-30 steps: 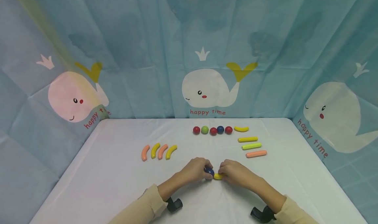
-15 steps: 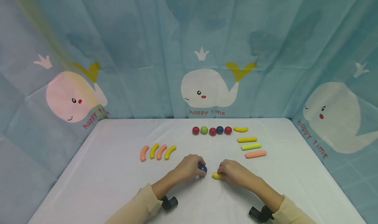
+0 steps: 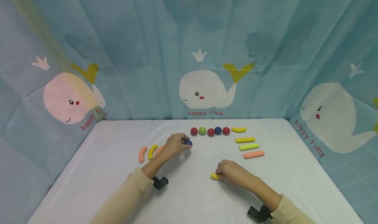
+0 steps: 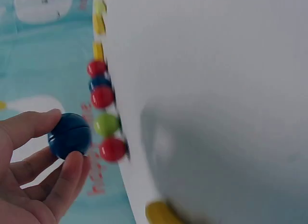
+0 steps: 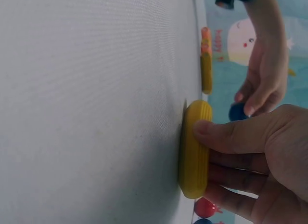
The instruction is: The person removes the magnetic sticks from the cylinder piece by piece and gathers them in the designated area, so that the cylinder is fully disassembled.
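Note:
My left hand [image 3: 174,144] pinches a dark blue ball [image 4: 70,136] between thumb and fingers, over the table left of centre. The ball looks lifted off the cloth, a little short of the row of balls. In the right wrist view my right hand [image 5: 240,161] grips a yellow ridged stick [image 5: 195,156] with rounded ends, thumb on one side and fingers on the other. The head view has that stick low over the middle of the table, mostly covered by the fingers; whether it touches the cloth I cannot tell.
Along the back stand red, green and blue balls, among them a green ball [image 3: 202,130], with a yellow curved piece [image 3: 238,130] at the row's right end. Yellow, lime and orange sticks [image 3: 254,154] lie at right. Curved pieces [image 3: 142,154] at left are partly hidden by my left arm.
My left hand has carried the blue ball away from the yellow stick, leftward and toward the back row. My right hand stays in nearly the same place, still holding the stick.

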`<move>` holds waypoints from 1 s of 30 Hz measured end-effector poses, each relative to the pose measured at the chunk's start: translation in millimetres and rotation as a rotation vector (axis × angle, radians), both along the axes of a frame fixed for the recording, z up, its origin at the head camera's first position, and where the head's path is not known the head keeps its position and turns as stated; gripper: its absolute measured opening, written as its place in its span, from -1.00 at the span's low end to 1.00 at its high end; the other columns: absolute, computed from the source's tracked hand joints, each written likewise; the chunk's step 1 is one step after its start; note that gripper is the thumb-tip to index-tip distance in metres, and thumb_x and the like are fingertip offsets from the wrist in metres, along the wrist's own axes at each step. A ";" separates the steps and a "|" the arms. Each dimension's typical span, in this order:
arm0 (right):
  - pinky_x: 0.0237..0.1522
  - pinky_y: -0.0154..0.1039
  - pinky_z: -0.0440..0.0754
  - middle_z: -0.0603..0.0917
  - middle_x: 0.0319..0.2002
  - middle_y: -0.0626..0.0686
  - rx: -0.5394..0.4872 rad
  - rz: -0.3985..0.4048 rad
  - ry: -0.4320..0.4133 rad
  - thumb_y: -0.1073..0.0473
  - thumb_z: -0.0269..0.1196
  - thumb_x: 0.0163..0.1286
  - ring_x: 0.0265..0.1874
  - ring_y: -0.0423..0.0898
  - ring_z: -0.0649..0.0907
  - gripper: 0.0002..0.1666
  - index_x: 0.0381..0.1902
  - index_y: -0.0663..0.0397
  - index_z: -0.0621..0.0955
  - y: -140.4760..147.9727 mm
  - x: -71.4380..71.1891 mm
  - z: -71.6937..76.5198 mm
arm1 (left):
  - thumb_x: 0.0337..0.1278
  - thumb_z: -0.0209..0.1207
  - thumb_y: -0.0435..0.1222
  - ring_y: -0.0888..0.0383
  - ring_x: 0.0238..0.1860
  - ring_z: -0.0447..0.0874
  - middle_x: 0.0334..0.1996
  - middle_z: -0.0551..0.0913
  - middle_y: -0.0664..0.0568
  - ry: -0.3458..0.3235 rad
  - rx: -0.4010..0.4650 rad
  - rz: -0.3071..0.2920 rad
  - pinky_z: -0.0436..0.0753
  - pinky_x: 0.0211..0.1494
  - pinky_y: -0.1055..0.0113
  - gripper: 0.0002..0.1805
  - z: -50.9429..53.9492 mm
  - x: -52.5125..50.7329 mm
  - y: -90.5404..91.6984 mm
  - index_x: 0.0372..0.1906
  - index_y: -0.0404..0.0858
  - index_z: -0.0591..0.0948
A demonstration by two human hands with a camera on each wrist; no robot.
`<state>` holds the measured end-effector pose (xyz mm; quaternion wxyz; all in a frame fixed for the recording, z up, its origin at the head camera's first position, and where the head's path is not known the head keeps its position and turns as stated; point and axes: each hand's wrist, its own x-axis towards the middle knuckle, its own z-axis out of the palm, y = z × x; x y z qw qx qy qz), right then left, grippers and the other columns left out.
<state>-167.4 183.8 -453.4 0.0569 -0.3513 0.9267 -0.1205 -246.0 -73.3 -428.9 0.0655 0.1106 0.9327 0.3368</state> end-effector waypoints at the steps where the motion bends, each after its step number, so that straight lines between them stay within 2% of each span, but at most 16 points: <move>1: -0.23 -0.38 0.62 0.67 -0.40 -0.18 0.002 -0.001 -0.002 0.22 0.40 0.18 -0.37 -0.33 0.53 -0.86 -0.26 0.03 0.76 0.0 0.0 0.0 | 0.09 0.35 -0.21 0.09 -0.13 0.61 -0.13 0.69 -0.03 0.002 0.011 0.022 0.64 0.01 0.20 -0.61 -0.1 -6.6 -2.4 0.03 -0.24 0.65; 8: -0.22 -0.37 0.62 0.67 -0.39 -0.16 0.015 -0.010 -0.018 0.22 0.40 0.18 -0.37 -0.32 0.52 -0.85 -0.25 0.03 0.76 -1.5 -0.1 2.3 | 0.13 0.32 -0.20 0.00 -0.01 0.62 -0.04 0.69 -0.09 -0.019 0.098 0.117 0.61 0.13 0.13 -0.59 -7.7 -45.6 -11.8 0.07 -0.26 0.63; 12: -0.21 -0.38 0.61 0.66 -0.39 -0.18 0.022 -0.003 -0.025 0.19 0.39 0.20 -0.37 -0.33 0.51 -0.85 -0.24 0.01 0.76 -2.4 -1.9 3.3 | 0.12 0.32 -0.24 -0.04 0.01 0.61 -0.04 0.70 -0.12 -0.048 0.140 0.161 0.57 0.16 0.09 -0.59 -14.3 -61.6 -13.6 0.07 -0.30 0.63; 15: -0.21 -0.38 0.61 0.66 -0.39 -0.19 0.023 0.002 -0.027 0.18 0.38 0.21 -0.37 -0.35 0.50 -0.86 -0.24 0.00 0.76 -2.4 -3.3 3.0 | 0.13 0.31 -0.25 -0.06 0.03 0.62 -0.02 0.69 -0.15 -0.058 0.131 0.176 0.57 0.18 0.09 -0.59 -19.3 -71.6 -14.1 0.08 -0.32 0.62; 22: -0.18 -0.37 0.61 0.66 -0.37 -0.20 0.019 0.004 -0.042 0.17 0.38 0.21 -0.35 -0.35 0.51 -0.84 -0.22 -0.01 0.76 -6.3 -5.1 1.7 | 0.16 0.29 -0.25 -0.09 0.08 0.59 0.01 0.67 -0.17 -0.057 0.101 0.219 0.55 0.23 0.08 -0.60 -31.2 -87.0 -14.0 0.08 -0.33 0.62; 30: -0.16 -0.39 0.61 0.67 -0.36 -0.18 0.005 0.017 -0.037 0.19 0.36 0.23 -0.33 -0.33 0.53 -0.84 -0.21 0.00 0.76 -17.0 -8.1 2.9 | 0.18 0.28 -0.24 -0.09 0.12 0.55 0.05 0.63 -0.18 -0.099 0.114 0.245 0.53 0.28 0.06 -0.58 -38.6 -90.9 -9.7 0.13 -0.30 0.58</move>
